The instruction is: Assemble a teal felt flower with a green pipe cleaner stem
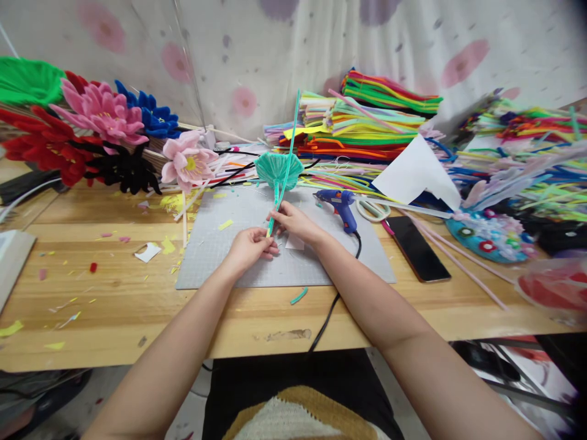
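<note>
A teal fan-shaped leaf [270, 170] of chenille stems stands upright on its wrapped stem [276, 197], above the grey cutting mat. My left hand [250, 249] pinches the lower end of that stem, where a bit of yellow shows. My right hand [297, 221] closes round the stem a little higher and against a long teal chenille stem [293, 131], which slants up past the leaf. Its fingertips are partly hidden. Beneath my hands lies a small pale paper piece [295, 242].
On the cutting mat [215, 256] rests a blue glue gun [337, 201], its black cord running off the front edge. Scissors [373, 209] and a phone [419, 247] lie to the right. Chenille flowers [103, 113] stand at left; bundled chenille stems [362, 122] are stacked behind. Scraps litter the table.
</note>
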The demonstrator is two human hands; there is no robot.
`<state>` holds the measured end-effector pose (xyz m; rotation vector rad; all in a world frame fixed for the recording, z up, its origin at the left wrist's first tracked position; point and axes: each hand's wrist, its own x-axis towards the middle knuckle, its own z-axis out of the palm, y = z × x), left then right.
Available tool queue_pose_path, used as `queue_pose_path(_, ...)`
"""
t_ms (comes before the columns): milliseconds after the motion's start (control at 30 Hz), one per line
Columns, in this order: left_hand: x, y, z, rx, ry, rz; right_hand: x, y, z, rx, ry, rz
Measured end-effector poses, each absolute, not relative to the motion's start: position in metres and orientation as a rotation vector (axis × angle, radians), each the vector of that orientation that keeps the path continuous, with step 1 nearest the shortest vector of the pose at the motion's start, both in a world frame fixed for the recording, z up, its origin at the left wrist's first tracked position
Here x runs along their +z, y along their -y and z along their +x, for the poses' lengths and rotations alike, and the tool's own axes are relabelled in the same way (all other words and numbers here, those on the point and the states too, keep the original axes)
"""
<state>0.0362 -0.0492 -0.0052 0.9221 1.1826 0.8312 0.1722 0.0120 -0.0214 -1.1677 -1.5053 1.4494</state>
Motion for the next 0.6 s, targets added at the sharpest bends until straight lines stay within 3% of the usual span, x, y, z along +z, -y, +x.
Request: queue_pose_path(600, -0.015, 0.046, 0.047, 0.853, -1.406, 1.087, -0.02, -0.011, 0.167, 1.295, 1.576, -1.302)
